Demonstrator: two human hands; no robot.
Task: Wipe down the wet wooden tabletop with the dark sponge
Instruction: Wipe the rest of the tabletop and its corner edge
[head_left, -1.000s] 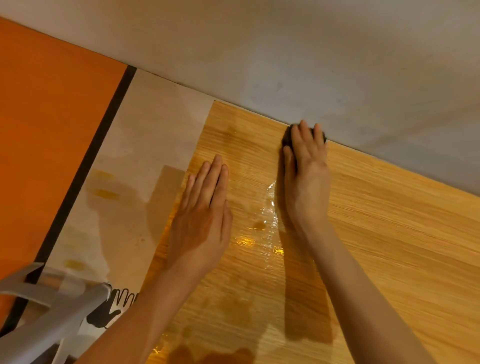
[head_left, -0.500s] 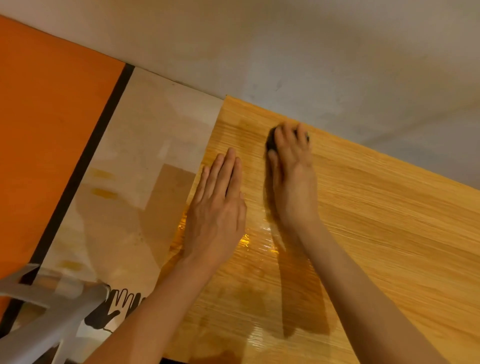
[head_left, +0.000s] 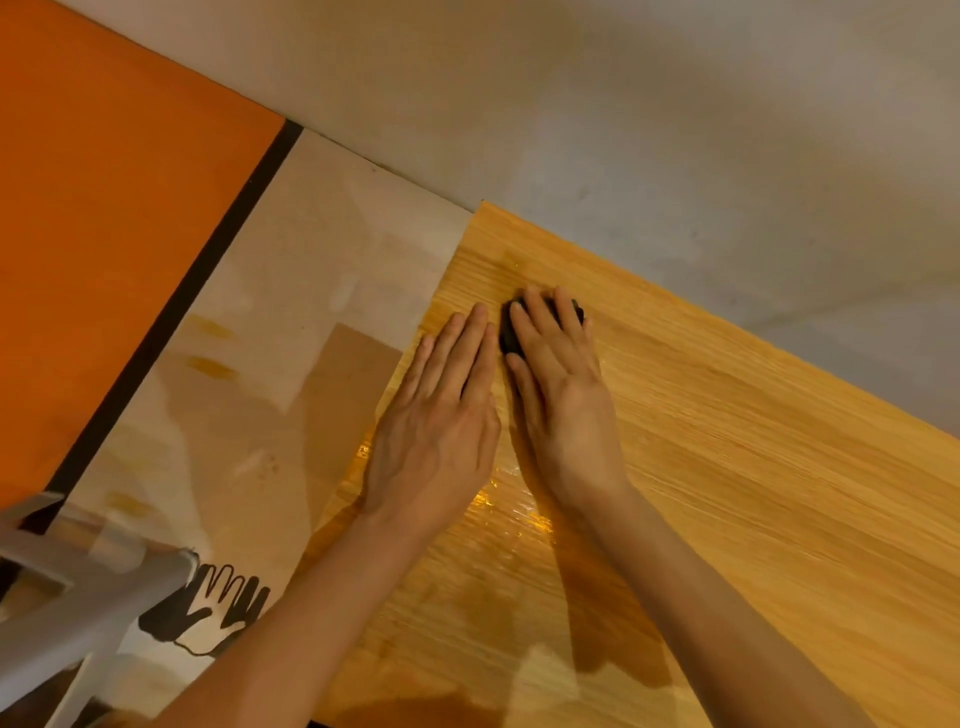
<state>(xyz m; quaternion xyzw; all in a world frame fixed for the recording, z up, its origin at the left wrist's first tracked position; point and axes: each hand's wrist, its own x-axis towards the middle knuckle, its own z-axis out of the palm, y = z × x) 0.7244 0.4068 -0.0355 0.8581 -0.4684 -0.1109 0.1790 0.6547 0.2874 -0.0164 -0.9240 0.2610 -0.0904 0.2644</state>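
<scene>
The wooden tabletop (head_left: 727, 467) runs from the centre to the right, with a shiny wet patch (head_left: 514, 509) just below my wrists. My right hand (head_left: 561, 395) lies flat over the dark sponge (head_left: 509, 332), pressing it onto the wood near the table's far left corner; only the sponge's left and top edges show past my fingers. My left hand (head_left: 441, 415) rests flat on the tabletop close to its left edge, fingers together, its fingertips almost touching the sponge.
A grey wall (head_left: 675, 130) borders the table's far edge. Left of the table lies pale floor (head_left: 291, 364) with a black stripe and an orange area (head_left: 104, 234). A grey chair base (head_left: 78, 597) and a black hand-shaped floor marking (head_left: 208, 613) sit at lower left.
My right hand has slid the sponge leftward and toward me, away from the wall edge. It now sits beside my left hand's fingertips. My left hand stayed flat on the wood.
</scene>
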